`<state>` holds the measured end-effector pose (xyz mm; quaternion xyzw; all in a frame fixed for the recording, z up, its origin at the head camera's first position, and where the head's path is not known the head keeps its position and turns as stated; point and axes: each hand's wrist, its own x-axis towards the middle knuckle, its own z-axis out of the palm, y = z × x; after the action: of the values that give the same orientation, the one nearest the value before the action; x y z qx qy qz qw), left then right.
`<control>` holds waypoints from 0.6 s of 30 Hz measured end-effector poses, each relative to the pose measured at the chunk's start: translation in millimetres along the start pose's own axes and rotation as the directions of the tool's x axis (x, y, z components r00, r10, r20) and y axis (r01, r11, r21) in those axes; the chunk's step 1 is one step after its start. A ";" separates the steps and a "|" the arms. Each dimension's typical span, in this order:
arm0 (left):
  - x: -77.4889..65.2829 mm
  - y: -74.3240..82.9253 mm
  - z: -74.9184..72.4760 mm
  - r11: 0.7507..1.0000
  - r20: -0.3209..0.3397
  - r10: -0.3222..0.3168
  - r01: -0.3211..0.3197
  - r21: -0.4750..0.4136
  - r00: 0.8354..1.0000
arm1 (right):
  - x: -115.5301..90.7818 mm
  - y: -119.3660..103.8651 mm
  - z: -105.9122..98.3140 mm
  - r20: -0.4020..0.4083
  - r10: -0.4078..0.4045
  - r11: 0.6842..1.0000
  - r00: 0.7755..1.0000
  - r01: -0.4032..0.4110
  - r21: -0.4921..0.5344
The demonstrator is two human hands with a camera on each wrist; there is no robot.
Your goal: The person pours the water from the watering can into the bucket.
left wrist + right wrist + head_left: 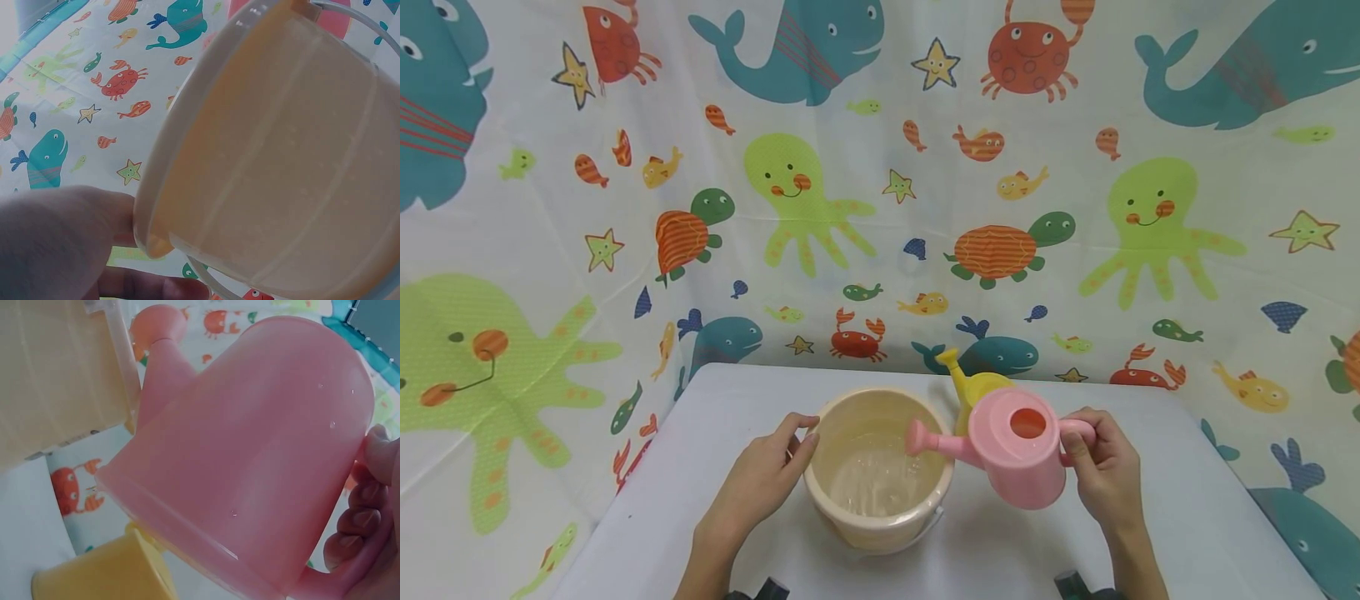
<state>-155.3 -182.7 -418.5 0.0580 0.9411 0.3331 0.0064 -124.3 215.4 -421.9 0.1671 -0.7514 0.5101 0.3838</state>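
Note:
A cream bucket [880, 522] with what looks like clear water inside stands on the white table. My left hand [765, 477] holds its left rim; in the left wrist view, one finger [184, 289] reaches along the outside below the lip. My right hand [1105, 467] grips the handle of a pink toy watering can [1026, 475], fingers curled round it. The can hangs right of the bucket, its spout pointing left with the round head over the right rim. Droplets cling to the can's wall in the right wrist view.
Behind the pink can stands a yellow watering can [985, 385], partly hidden. The bucket's thin white handle [928, 527] hangs down its near right side. A curtain [850, 225] printed with sea animals closes off the table's back and sides.

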 end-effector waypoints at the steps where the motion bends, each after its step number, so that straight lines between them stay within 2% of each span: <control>1: 0.1 0.0 0.0 1.000 0.000 0.001 -0.001 0.000 1.000 | 0.1 -0.4 0.0 0.001 -0.001 1.000 1.000 0.001 0.000; 18: 0.1 -0.2 0.1 1.000 0.003 -0.004 0.004 -0.011 1.000 | -0.3 -1.9 0.0 -0.001 0.002 1.000 1.000 -0.002 -0.031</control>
<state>-155.4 -182.8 -418.7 0.0566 0.9393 0.3382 0.0087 -122.9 214.7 -420.9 0.1602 -0.7593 0.4987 0.3861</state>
